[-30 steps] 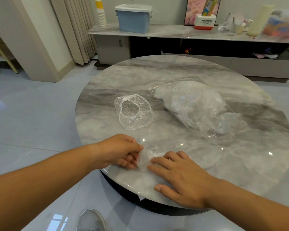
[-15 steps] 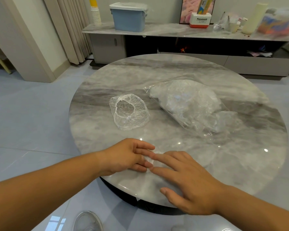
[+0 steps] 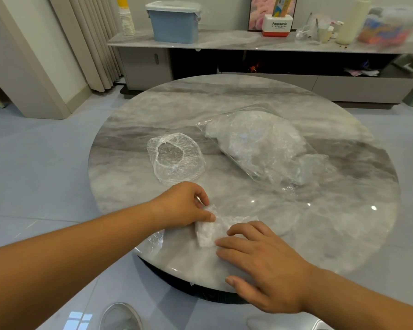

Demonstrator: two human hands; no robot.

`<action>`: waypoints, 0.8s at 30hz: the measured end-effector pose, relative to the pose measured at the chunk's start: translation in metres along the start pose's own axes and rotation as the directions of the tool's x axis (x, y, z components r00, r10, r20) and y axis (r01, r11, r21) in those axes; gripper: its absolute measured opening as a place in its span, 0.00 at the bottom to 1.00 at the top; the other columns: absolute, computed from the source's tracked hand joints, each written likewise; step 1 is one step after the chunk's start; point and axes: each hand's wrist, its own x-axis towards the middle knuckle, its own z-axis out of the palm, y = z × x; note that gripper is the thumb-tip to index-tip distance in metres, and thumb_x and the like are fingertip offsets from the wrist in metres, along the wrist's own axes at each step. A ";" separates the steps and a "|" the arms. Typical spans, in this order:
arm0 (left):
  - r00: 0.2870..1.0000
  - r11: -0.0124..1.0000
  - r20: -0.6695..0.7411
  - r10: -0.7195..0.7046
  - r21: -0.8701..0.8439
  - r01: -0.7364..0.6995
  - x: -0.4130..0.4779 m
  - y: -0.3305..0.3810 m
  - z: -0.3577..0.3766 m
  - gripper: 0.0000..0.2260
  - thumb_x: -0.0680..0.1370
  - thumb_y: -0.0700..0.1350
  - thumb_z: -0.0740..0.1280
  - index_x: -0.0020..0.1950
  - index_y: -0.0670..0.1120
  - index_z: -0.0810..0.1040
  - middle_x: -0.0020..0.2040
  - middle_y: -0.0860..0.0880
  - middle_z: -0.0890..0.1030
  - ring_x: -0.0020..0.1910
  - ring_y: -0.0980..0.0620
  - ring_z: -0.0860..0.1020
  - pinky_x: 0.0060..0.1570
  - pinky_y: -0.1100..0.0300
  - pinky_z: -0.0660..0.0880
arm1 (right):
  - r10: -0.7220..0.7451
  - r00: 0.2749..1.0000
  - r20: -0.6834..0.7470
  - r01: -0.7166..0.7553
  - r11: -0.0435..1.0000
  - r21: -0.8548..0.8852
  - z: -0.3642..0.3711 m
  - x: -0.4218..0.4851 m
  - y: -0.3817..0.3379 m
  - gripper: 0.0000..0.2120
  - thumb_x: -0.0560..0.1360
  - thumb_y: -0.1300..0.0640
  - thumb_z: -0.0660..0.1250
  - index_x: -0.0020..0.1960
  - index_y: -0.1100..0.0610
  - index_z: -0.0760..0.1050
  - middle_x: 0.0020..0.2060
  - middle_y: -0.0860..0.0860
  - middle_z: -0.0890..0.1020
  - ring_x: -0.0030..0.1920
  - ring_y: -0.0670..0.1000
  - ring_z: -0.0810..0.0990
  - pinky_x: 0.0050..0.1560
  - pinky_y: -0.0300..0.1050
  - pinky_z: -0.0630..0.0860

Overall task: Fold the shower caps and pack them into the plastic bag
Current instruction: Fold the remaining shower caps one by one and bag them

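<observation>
A partly folded clear shower cap (image 3: 209, 231) lies near the front edge of the round marble table (image 3: 236, 101). My left hand (image 3: 184, 204) pinches its left end between thumb and fingers. My right hand (image 3: 260, 260) lies flat with straight fingers pressing the cap's right part onto the table. An unfolded shower cap (image 3: 175, 159) sits open further back, left of centre. To its right lies the clear plastic bag (image 3: 260, 146), stuffed with several folded caps, its mouth toward the right.
A long sideboard (image 3: 248, 41) behind the table carries a blue lidded bin (image 3: 174, 22), a stack of paper cups (image 3: 126, 20) and assorted items. Curtains hang at the back left. Grey tiled floor surrounds the table; a shoe (image 3: 121, 316) shows below.
My left hand has lifted and pulled back, pinching the cap's end, and a folded white strip shows between my hands. My right hand stays pressed on the cap.
</observation>
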 end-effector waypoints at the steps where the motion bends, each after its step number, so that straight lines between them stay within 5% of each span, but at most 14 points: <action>1: 0.999 1.000 0.040 -0.023 -0.017 0.024 0.001 0.002 0.002 0.18 0.68 0.48 0.82 0.54 0.46 0.80 0.45 0.46 0.83 0.40 0.47 0.82 0.48 0.52 0.82 | -0.009 1.000 0.003 0.009 1.000 0.000 0.000 -0.001 0.002 0.20 0.79 0.42 0.62 0.65 0.50 0.77 0.66 0.44 0.77 0.66 0.52 0.71 0.67 0.50 0.67; 6: 0.975 0.971 0.183 -0.127 -0.178 0.160 0.000 0.005 0.010 0.15 0.71 0.39 0.79 0.53 0.35 0.81 0.40 0.42 0.80 0.36 0.47 0.80 0.39 0.53 0.83 | 0.031 0.999 -0.029 -0.027 0.990 0.137 -0.002 -0.009 0.008 0.23 0.78 0.42 0.64 0.70 0.50 0.74 0.70 0.43 0.75 0.73 0.50 0.67 0.72 0.49 0.63; 10: 0.960 0.852 0.252 -0.121 -0.470 0.230 -0.004 0.002 0.007 0.06 0.75 0.35 0.73 0.52 0.38 0.81 0.44 0.42 0.84 0.40 0.49 0.84 0.41 0.54 0.83 | 0.302 0.940 -0.160 -0.225 0.900 0.373 -0.009 -0.007 0.008 0.20 0.79 0.42 0.63 0.68 0.47 0.75 0.64 0.39 0.73 0.67 0.42 0.71 0.68 0.43 0.68; 12: 0.967 0.744 0.230 -0.108 -0.626 0.232 -0.006 0.001 0.007 0.08 0.76 0.33 0.71 0.54 0.39 0.80 0.49 0.40 0.84 0.47 0.45 0.85 0.48 0.48 0.83 | 0.489 0.867 -0.101 -0.346 0.734 0.584 -0.016 -0.002 0.005 0.18 0.78 0.38 0.60 0.65 0.42 0.76 0.58 0.34 0.73 0.64 0.39 0.73 0.66 0.39 0.70; 14: 0.971 0.636 0.228 -0.075 -0.739 0.222 -0.010 0.002 0.005 0.12 0.77 0.32 0.70 0.59 0.38 0.78 0.54 0.39 0.84 0.50 0.43 0.85 0.48 0.47 0.83 | 0.625 0.779 0.043 -0.404 0.449 0.797 -0.025 0.007 0.003 0.12 0.80 0.41 0.63 0.60 0.39 0.79 0.58 0.35 0.77 0.62 0.36 0.74 0.67 0.40 0.71; 17: 0.959 0.547 0.284 0.011 -0.804 0.233 -0.021 0.008 0.004 0.15 0.78 0.32 0.67 0.65 0.37 0.76 0.58 0.36 0.83 0.54 0.39 0.84 0.45 0.48 0.83 | 0.667 0.722 0.184 -0.325 0.091 0.941 -0.035 0.018 0.007 0.10 0.80 0.44 0.67 0.55 0.43 0.85 0.57 0.39 0.83 0.61 0.38 0.79 0.66 0.46 0.74; 20: 0.924 0.547 0.372 0.090 -0.794 0.266 -0.031 0.013 0.005 0.16 0.80 0.32 0.65 0.67 0.39 0.75 0.59 0.35 0.82 0.56 0.35 0.83 0.49 0.45 0.83 | 0.628 0.737 0.252 -0.152 -0.208 0.966 -0.040 0.025 0.009 0.21 0.75 0.40 0.65 0.58 0.53 0.85 0.60 0.51 0.84 0.63 0.52 0.81 0.65 0.54 0.75; 24: 0.885 0.582 0.451 0.117 -0.753 0.307 -0.038 0.016 0.010 0.16 0.81 0.32 0.63 0.68 0.40 0.73 0.57 0.35 0.83 0.55 0.33 0.82 0.49 0.47 0.83 | 0.629 0.746 0.220 -0.017 -0.311 0.950 -0.044 0.026 0.010 0.24 0.76 0.42 0.67 0.56 0.63 0.83 0.57 0.61 0.84 0.61 0.61 0.82 0.63 0.56 0.75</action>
